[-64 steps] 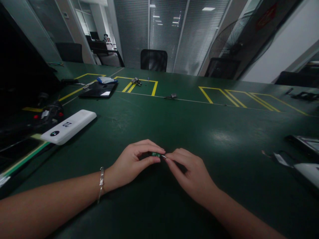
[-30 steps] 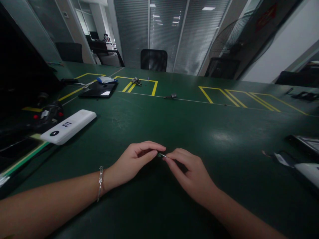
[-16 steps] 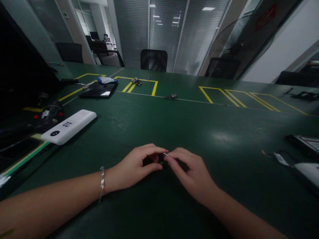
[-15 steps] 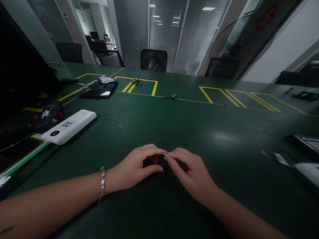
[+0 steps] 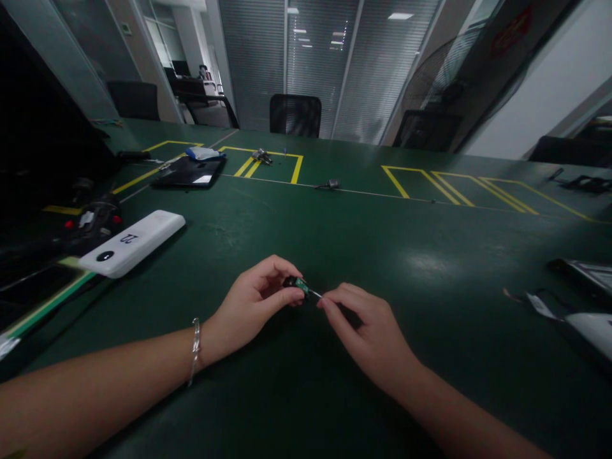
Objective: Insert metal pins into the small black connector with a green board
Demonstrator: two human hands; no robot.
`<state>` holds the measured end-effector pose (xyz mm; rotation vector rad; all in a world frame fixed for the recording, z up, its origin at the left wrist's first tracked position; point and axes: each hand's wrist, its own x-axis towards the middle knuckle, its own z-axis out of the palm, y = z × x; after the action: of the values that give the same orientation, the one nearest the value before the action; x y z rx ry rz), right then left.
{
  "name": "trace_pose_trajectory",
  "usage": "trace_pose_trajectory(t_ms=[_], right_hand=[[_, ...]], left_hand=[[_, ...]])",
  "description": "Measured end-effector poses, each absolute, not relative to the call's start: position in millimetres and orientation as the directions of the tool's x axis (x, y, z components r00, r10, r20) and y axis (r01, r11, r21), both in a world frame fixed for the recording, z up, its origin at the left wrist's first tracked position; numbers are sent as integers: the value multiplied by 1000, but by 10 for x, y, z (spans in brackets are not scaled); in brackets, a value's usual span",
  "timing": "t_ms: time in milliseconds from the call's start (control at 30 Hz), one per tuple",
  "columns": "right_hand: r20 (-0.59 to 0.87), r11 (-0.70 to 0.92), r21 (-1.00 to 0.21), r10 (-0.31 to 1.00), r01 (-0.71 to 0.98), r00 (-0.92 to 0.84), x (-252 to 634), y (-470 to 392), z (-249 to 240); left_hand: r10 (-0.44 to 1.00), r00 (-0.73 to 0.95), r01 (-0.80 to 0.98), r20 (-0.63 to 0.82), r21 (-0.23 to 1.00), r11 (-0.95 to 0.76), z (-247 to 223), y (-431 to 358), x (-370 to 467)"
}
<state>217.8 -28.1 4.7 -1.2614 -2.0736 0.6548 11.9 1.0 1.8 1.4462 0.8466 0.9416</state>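
Observation:
Low in the middle of the head view, my left hand (image 5: pixel 258 298) pinches a small black and green part (image 5: pixel 297 284) that looks like a circuit board piece. To its right, my right hand (image 5: pixel 366 322) is closed on a thin metal rod (image 5: pixel 315 294) between thumb and index finger. The rod's far end points left and meets or nearly meets the right edge of the small part; contact is too small to tell. Both hands are over the dark green table (image 5: pixel 344 242).
A white power bank (image 5: pixel 134 243) marked 22 lies at the left, near a black device with red buttons (image 5: pixel 98 220). Farther back are a black tablet (image 5: pixel 189 172), metal pieces (image 5: pixel 262 157) and a small dark object (image 5: pixel 332 184). A white device (image 5: pixel 590 331) sits at the right edge.
My left hand has moved slightly up and left and turned, so the black and green part now shows between its fingers. More of the rod is visible; my right hand has barely moved.

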Motion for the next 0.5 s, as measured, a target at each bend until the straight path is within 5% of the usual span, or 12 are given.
trace_pose_trajectory(t_ms=[500], right_hand=[[222,433,-673,891,600,-395,2195,-279,41]], left_hand=[[865,480,112,145,968,-225,5,12,86]])
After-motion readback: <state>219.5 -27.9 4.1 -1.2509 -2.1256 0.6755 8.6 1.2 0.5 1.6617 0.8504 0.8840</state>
